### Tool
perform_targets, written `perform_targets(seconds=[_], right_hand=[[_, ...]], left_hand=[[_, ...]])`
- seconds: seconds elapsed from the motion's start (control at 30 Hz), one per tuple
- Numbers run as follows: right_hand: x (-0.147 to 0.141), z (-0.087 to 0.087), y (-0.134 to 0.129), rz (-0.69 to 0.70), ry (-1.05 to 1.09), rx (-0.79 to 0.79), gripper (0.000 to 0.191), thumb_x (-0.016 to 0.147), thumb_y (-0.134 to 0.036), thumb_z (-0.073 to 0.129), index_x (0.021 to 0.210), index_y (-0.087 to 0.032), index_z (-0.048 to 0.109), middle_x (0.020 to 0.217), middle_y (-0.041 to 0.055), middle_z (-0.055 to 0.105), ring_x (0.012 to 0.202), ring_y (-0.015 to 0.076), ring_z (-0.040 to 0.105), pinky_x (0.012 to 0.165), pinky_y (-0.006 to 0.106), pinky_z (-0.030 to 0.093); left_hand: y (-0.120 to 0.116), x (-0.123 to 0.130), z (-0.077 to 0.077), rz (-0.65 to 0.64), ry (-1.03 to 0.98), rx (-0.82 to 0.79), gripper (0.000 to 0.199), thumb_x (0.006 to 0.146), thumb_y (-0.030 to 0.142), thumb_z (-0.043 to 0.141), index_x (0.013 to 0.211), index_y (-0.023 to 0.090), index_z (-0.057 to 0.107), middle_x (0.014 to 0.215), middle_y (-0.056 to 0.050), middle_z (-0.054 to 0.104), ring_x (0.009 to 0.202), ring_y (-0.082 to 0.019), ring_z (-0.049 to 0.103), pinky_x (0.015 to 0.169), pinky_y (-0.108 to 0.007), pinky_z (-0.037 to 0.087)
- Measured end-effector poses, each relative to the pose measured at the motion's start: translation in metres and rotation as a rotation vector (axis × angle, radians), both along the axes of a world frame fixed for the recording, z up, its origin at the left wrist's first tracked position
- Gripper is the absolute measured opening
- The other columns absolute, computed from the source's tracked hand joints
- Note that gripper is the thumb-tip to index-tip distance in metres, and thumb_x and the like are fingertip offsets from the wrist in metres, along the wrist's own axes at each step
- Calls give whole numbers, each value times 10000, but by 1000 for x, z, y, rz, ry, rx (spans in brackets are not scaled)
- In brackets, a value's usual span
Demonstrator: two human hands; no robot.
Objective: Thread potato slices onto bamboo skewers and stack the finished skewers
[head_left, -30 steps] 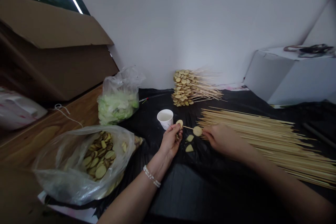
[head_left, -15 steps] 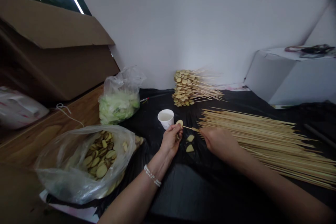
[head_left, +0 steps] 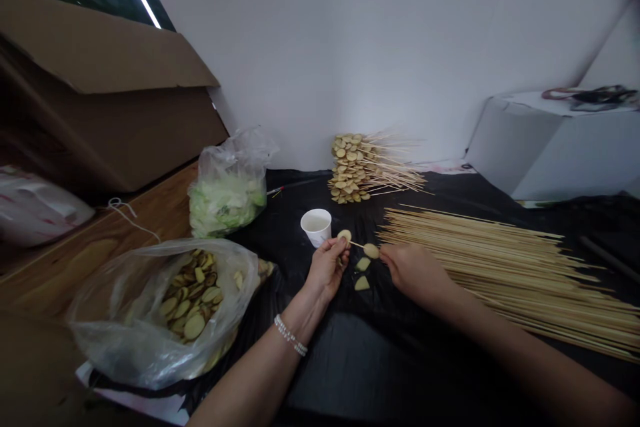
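My left hand (head_left: 329,263), with a beaded bracelet at the wrist, pinches a round potato slice (head_left: 345,235) at the tip of a thin wooden skewer (head_left: 357,244). Farther along that skewer sits a second potato slice (head_left: 371,251), close to my right hand (head_left: 407,265). The fingers of my right hand are closed round the skewer's other end, which they mostly hide. Two loose potato pieces (head_left: 362,283) lie on the black sheet (head_left: 350,353) below the skewer. Just behind my left hand stands a white paper cup (head_left: 316,235) with liquid in it.
An open plastic bag of potato slices (head_left: 195,300) lies at left, with a bag of leafy greens (head_left: 227,200) behind it. Bare skewers (head_left: 500,260) spread at right. Loaded skewers (head_left: 353,167) are stacked by the wall. A cardboard box (head_left: 110,127) stands far left.
The potato slice near my right hand has turned from edge-on to showing its round face. The left-hand slice has shifted very slightly right. Both hands keep their grip.
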State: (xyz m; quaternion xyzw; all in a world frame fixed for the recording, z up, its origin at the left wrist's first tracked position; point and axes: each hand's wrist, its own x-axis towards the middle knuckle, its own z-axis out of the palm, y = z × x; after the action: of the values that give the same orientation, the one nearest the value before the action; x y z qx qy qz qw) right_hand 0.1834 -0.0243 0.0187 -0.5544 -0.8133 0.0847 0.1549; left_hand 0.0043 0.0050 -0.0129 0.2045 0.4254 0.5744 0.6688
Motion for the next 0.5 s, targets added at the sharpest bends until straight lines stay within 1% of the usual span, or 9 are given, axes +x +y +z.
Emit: perform_targets(seconds=[0.07,0.17,0.23,0.3,0.4,0.5], right_hand=[[-1,2,-1,22,45,-19,250,893,-194,413,728,-179,600,709,58,660,614,143,542,558,257,258],[1,4,3,106,184,-151,274,868,-171,434,622,-178,555,640,31,624,600,133,530,571,237,300],[4,3,7,122,232,-195,284,856,-163,439,590,-180,533,610,21,603,588,133,519,574,235,313],[7,1,11,104,236,-161,267,860,-171,439,616,-177,550,629,24,610,597,139,516,586,242,317],[9,-1,13,89,242,-101,240,870,-181,433,689,-171,591,710,42,645,640,147,532,615,251,328],[11,3,12,116,279,-90,230,876,-189,424,737,-172,606,739,42,649,650,146,536,614,248,335]], left_hand=[[0,0,0,-3,5,3,162,680,118,769,704,119,610,622,2,623,486,-37,548,454,-103,433],[-1,1,0,-12,12,17,192,646,137,799,704,121,617,623,6,622,488,-35,543,457,-104,431],[-2,2,1,-12,13,30,210,628,156,814,707,124,622,624,10,621,492,-34,540,461,-106,431],[-2,3,2,-3,18,40,222,623,200,821,722,124,637,643,4,632,501,-37,543,469,-113,433],[-3,3,4,29,56,78,254,620,277,820,749,121,666,679,-15,655,513,-44,549,485,-131,438],[-3,3,6,65,126,142,276,590,309,827,732,123,680,673,-10,654,511,-41,540,489,-135,421]])
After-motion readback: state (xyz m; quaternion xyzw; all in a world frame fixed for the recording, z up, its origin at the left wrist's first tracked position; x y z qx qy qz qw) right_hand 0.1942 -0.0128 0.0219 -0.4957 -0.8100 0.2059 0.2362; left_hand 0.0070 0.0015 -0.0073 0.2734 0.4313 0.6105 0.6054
